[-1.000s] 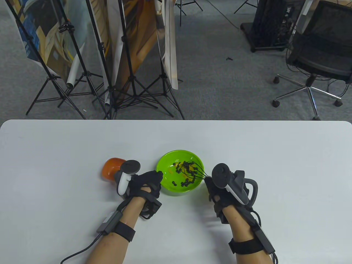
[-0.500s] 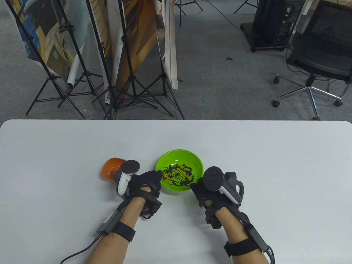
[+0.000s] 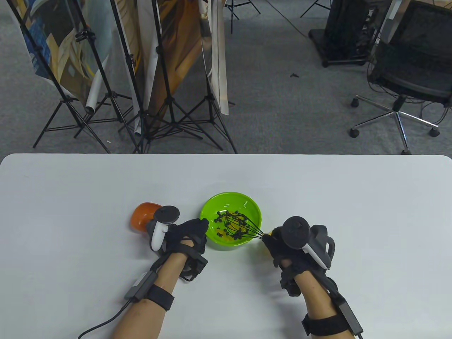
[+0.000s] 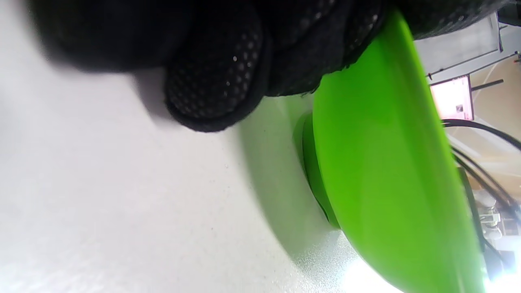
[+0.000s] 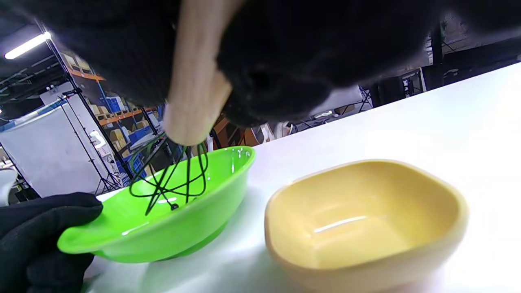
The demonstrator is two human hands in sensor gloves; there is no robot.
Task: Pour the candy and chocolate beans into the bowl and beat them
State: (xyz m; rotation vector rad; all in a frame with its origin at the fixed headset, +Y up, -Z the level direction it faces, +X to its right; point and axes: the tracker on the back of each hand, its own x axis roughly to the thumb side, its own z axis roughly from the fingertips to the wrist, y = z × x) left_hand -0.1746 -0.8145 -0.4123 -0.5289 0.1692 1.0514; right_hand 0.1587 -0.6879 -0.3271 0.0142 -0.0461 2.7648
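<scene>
A green bowl (image 3: 251, 208) stands near the table's front middle, with dark chocolate beans (image 3: 226, 231) and bits of yellow candy in it. My left hand (image 3: 189, 231) grips its left rim; in the left wrist view gloved fingers (image 4: 215, 73) lie against the bowl (image 4: 378, 162). My right hand (image 3: 282, 247) holds a whisk by its wooden handle (image 5: 195, 93). The black wire head (image 3: 236, 224) sits inside the bowl among the beans. From the right wrist, the wires (image 5: 175, 179) dip into the bowl (image 5: 191, 228).
An orange bowl (image 3: 143, 215) lies just left of my left hand. An empty yellow bowl (image 5: 366, 224) stands right of the green one, mostly hidden under my right hand (image 3: 267, 233) in the table view. Tripods and an office chair stand beyond the table.
My right hand swung left toward the bowl, then back out to the right, sweeping the whisk head through the beans. The left hand and the bowl stayed put.
</scene>
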